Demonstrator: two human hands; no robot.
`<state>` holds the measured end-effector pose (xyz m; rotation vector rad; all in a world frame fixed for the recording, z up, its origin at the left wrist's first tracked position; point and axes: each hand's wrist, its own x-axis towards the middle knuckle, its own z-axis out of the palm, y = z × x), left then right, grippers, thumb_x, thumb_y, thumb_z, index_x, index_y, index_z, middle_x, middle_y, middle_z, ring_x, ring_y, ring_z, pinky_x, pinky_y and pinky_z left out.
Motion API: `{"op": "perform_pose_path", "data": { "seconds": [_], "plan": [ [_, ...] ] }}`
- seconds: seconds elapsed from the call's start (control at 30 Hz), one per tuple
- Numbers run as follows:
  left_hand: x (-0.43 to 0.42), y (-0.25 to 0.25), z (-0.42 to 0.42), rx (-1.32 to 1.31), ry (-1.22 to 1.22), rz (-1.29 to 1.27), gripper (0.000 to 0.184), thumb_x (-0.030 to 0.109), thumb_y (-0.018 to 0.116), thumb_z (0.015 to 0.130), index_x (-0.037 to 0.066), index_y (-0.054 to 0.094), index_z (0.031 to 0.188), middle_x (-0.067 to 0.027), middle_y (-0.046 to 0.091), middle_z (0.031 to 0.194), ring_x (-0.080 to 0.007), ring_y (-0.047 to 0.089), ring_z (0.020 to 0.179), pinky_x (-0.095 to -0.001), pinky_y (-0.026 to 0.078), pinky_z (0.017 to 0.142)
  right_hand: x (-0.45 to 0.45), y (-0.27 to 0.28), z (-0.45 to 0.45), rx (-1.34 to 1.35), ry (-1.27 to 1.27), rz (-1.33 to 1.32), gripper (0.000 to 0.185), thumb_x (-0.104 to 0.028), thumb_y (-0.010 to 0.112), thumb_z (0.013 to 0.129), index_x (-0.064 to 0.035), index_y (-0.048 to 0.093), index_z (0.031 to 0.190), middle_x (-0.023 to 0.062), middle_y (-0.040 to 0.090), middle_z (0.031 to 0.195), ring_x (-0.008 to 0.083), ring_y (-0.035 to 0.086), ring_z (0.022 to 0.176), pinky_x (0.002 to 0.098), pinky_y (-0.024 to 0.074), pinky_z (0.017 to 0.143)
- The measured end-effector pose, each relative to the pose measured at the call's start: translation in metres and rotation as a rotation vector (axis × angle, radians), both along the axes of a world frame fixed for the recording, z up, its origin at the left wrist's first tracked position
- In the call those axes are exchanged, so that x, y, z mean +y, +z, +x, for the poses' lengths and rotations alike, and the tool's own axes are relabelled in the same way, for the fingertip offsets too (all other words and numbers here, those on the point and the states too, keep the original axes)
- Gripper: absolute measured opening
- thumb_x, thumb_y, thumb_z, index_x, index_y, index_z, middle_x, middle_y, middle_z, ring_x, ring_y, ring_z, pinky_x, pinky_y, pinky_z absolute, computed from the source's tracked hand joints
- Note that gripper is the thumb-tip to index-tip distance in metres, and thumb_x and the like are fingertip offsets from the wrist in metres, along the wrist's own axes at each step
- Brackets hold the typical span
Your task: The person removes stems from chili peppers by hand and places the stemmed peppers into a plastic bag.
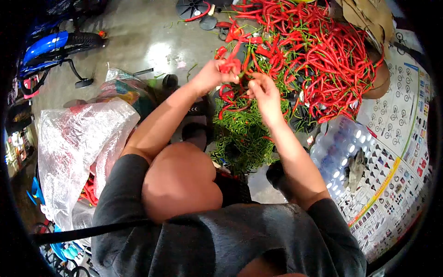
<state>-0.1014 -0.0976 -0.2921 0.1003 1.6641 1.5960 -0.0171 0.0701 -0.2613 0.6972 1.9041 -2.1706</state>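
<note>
My left hand [216, 76] is closed around several red chili peppers [230, 65], whose tips stick out past the fingers. Close beside it, my right hand [266, 91] pinches thumb and finger together at the green stem end of a chili; the exact grip is small and partly hidden. Under both hands lies a heap of green chili stems [247, 138] with a few red chilies mixed in. Just beyond, a large pile of loose red chili peppers [318, 60] spreads to the right, many with green stems on.
A clear plastic bag [83, 152] with red chilies inside stands at left. Wrapped plastic bottles [339, 150] lie at right on a printed poster [392, 138]. A blue bicycle [48, 48] is at upper left; a black round base [193, 9] sits on the floor.
</note>
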Motion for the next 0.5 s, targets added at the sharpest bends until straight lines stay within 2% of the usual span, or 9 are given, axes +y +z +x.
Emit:
{"op": "perform_pose_path", "data": {
  "seconds": [0.07,0.2,0.23,0.27,0.3,0.33,0.37,0.4,0.5],
  "plan": [
    [0.010,0.018,0.012,-0.107,0.010,0.031,0.022,0.013,0.072,0.072,0.003,0.062,0.089,0.0008,0.061,0.081,-0.0074,0.055,0.076,-0.0231,0.043,0.074,0.002,0.003,-0.006,-0.017,0.012,-0.058,0.016,-0.011,0.054,0.086,0.0011,0.055,0.096,0.0010,0.053,0.070,0.0075,0.050,0.060,0.0220,0.0418,0.054],
    [0.010,0.022,0.017,0.087,-0.144,-0.012,0.015,0.002,0.061,0.073,0.000,0.060,0.088,0.0008,0.061,0.081,-0.0066,0.053,0.073,-0.0222,0.043,0.069,0.010,-0.005,-0.001,-0.133,0.094,-0.046,0.014,-0.015,0.055,0.086,-0.0010,0.056,0.091,0.0004,0.053,0.069,0.0074,0.048,0.056,0.0212,0.0379,0.049],
    [0.011,0.024,0.021,0.050,-0.105,0.054,0.015,-0.003,0.055,0.074,-0.001,0.059,0.088,0.0002,0.061,0.081,-0.0068,0.054,0.073,-0.0228,0.044,0.067,0.013,-0.004,0.001,-0.239,0.014,-0.319,0.015,-0.017,0.055,0.086,-0.0018,0.057,0.089,0.0007,0.053,0.069,0.0073,0.046,0.054,0.0206,0.0360,0.047],
    [0.011,0.023,0.024,0.050,-0.102,0.049,0.015,-0.003,0.055,0.074,-0.001,0.059,0.088,0.0002,0.061,0.081,-0.0068,0.054,0.073,-0.0228,0.044,0.067,0.015,-0.003,0.004,-0.346,-0.068,-0.593,0.017,-0.019,0.056,0.086,-0.0027,0.057,0.087,0.0010,0.053,0.068,0.0073,0.044,0.052,0.0200,0.0340,0.046],
    [0.010,0.019,0.027,0.252,-0.164,0.037,0.016,-0.003,0.055,0.073,0.000,0.059,0.088,-0.0010,0.061,0.080,-0.0088,0.056,0.074,-0.0244,0.045,0.068,0.017,0.006,0.003,-0.473,-0.101,-0.705,0.018,-0.021,0.055,0.087,-0.0041,0.057,0.086,0.0022,0.053,0.068,0.0078,0.043,0.051,0.0193,0.0327,0.045],
    [0.009,0.021,0.028,0.454,-0.225,0.024,0.016,-0.004,0.055,0.072,0.001,0.059,0.088,-0.0023,0.061,0.079,-0.0109,0.058,0.074,-0.0260,0.045,0.068,0.028,0.003,0.005,-0.492,0.030,-1.015,0.011,-0.019,0.052,0.088,-0.0086,0.056,0.089,0.0006,0.056,0.071,0.0080,0.044,0.053,0.0220,0.0348,0.049],
    [0.010,0.023,0.030,0.733,-0.272,0.008,0.015,-0.003,0.059,0.070,0.002,0.058,0.084,-0.0077,0.060,0.077,-0.0199,0.059,0.075,-0.0304,0.046,0.068,0.031,0.000,0.007,-0.580,0.010,-0.993,0.011,-0.019,0.051,0.088,-0.0089,0.056,0.090,0.0004,0.055,0.069,0.0079,0.044,0.053,0.0221,0.0351,0.048],
    [0.013,0.026,0.031,0.846,-0.280,0.042,0.015,0.003,0.064,0.067,0.005,0.057,0.081,-0.0098,0.058,0.078,-0.0266,0.057,0.076,-0.0339,0.046,0.068,0.031,0.000,0.010,-0.670,-0.010,-0.970,0.011,-0.019,0.051,0.088,-0.0091,0.055,0.092,0.0003,0.054,0.068,0.0077,0.044,0.052,0.0221,0.0354,0.047],
    [0.015,0.033,0.034,1.179,-0.363,0.113,0.019,0.011,0.065,0.066,0.009,0.055,0.082,-0.0059,0.057,0.083,-0.0256,0.057,0.076,-0.0354,0.047,0.067,0.028,0.001,0.019,-0.743,-0.069,-0.876,0.012,-0.020,0.050,0.089,-0.0096,0.054,0.089,-0.0005,0.051,0.066,0.0071,0.043,0.050,0.0216,0.0347,0.044]
  ]
}}
